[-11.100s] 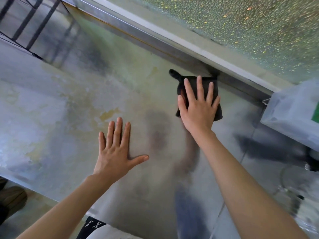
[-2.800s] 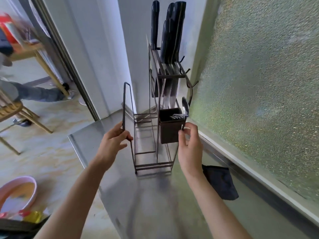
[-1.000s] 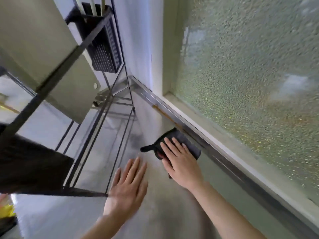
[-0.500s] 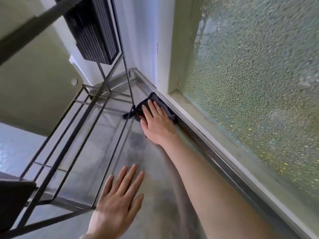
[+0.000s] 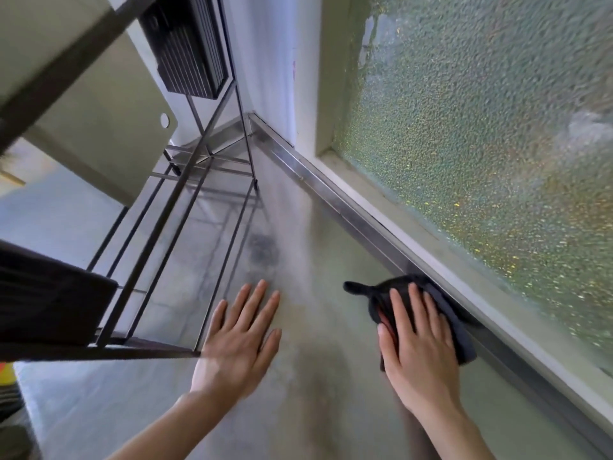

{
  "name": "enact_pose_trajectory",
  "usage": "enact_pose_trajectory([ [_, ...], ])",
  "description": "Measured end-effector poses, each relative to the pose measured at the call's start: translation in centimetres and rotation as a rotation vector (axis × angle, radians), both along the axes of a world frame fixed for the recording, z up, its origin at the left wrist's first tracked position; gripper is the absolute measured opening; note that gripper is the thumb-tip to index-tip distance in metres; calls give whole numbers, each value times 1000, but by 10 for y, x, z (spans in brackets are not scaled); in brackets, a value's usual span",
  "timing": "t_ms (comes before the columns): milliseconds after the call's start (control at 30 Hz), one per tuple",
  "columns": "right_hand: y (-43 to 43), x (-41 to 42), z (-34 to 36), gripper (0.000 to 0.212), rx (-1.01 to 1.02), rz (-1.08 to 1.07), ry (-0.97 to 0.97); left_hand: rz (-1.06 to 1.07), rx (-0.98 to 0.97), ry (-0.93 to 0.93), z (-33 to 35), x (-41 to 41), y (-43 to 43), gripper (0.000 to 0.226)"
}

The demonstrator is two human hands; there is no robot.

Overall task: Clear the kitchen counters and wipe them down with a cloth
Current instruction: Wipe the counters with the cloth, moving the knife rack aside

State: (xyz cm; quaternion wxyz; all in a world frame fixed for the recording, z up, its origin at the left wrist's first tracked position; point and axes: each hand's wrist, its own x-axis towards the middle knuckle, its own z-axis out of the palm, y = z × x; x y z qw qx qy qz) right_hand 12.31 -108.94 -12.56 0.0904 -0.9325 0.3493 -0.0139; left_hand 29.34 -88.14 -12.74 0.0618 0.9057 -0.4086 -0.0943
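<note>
A dark cloth [image 5: 459, 323] lies on the steel counter [image 5: 318, 376], up against the raised back rim. My right hand [image 5: 418, 346] presses flat on it with straight fingers. One corner of the cloth sticks out to the left. My left hand [image 5: 240, 340] rests flat on the bare counter, fingers spread, just right of the wire rack. The counter surface is smeared and dull around both hands.
A black wire rack [image 5: 185, 207] stands on the counter at the left, with a dark slatted holder [image 5: 189, 44] hanging high on it. The steel back rim [image 5: 371, 217] and a frosted window [image 5: 481, 127] run along the right. A white wall closes the far corner.
My right hand has dragged the cloth back from the far corner along the rim toward me. My left hand stays flat beside the rack.
</note>
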Motion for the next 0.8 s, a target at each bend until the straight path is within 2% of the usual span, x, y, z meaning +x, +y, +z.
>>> enact_pose_trajectory([
  [100,9,2,4,63,6,-41,0,-5,10,-6,0,0,1,53],
  [300,4,86,-1,51,46,219,-113,-4,14,-6,-1,0,1,53],
  [600,-25,215,3,57,72,465,-62,-16,-36,26,0,3,0,53],
  [800,-22,275,3,61,55,422,-37,-8,-79,27,-1,4,-1,53],
])
